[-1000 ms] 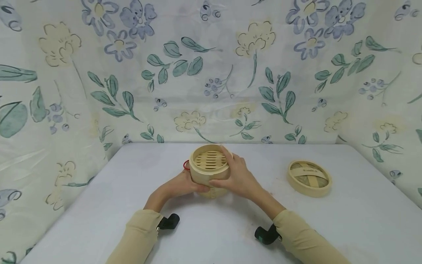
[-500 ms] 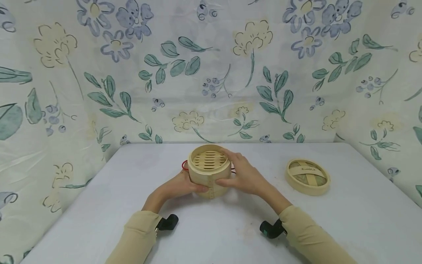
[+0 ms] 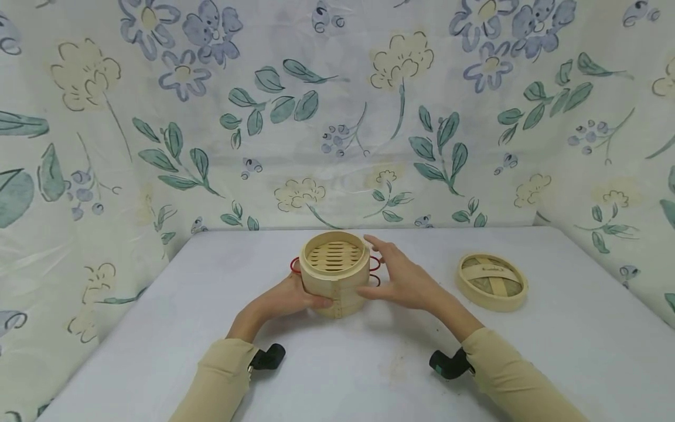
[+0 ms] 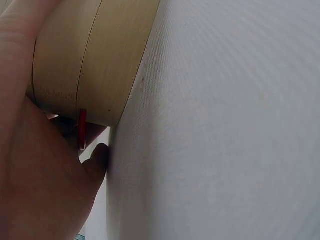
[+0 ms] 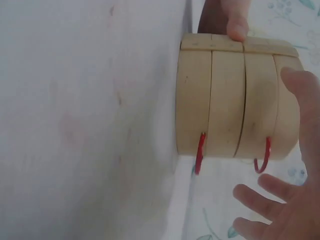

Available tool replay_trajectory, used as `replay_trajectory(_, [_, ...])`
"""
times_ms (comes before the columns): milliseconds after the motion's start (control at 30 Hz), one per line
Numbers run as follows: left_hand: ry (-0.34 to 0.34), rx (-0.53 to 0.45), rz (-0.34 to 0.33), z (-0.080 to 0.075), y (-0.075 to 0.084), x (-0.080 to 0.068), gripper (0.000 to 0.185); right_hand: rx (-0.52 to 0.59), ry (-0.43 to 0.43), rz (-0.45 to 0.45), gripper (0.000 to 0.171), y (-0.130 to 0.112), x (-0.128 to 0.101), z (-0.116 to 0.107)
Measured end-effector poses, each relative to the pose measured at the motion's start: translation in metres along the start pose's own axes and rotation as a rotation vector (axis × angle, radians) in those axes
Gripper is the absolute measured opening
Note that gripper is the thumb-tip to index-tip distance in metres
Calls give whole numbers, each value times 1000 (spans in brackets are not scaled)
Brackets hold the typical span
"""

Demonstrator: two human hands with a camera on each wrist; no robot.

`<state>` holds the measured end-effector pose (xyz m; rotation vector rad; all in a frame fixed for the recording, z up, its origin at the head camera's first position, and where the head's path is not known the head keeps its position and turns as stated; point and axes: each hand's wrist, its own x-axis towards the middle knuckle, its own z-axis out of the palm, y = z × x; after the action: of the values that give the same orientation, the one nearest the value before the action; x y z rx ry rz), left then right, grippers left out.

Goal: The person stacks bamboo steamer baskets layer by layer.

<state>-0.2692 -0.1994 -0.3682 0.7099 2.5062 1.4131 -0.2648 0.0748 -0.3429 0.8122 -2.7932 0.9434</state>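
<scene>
My left hand (image 3: pixel 287 296) grips the near-left side of the round two-tier bamboo steamer basket with red wire handles (image 3: pixel 334 274), thumb pressed on its front wall, steadying it where it stands on the pale grey table (image 3: pixel 554 351), near the middle and toward the back. My right hand (image 3: pixel 403 278) hangs just beside the basket's right side with the fingers spread and relaxed, holding nothing; the wrist view shows a gap between my fingertips (image 5: pixel 250 195) and the red loops (image 5: pixel 261 156). The two tiers sit stacked flush and upright, the slatted floor of the top one open to view. I judge the stacking step finished and the covering step in hand: the round woven bamboo lid (image 3: pixel 491 281) lies apart on the table to my right, flat. The next move, I think, calls for my right hand to reach over to that lid, pick it up by its rim and bring it level over the top tier, while my left holds the stack so it does not slide.
</scene>
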Motion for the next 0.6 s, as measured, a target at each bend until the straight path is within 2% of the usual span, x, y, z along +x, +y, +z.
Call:
replay_trajectory(333, [9, 27, -15, 0, -2, 2, 86, -33, -48, 3, 98, 17, -15, -9])
replay_trajectory(600, [4, 33, -34, 0, -1, 1, 85, -30, -41, 8, 99, 33, -22, -10])
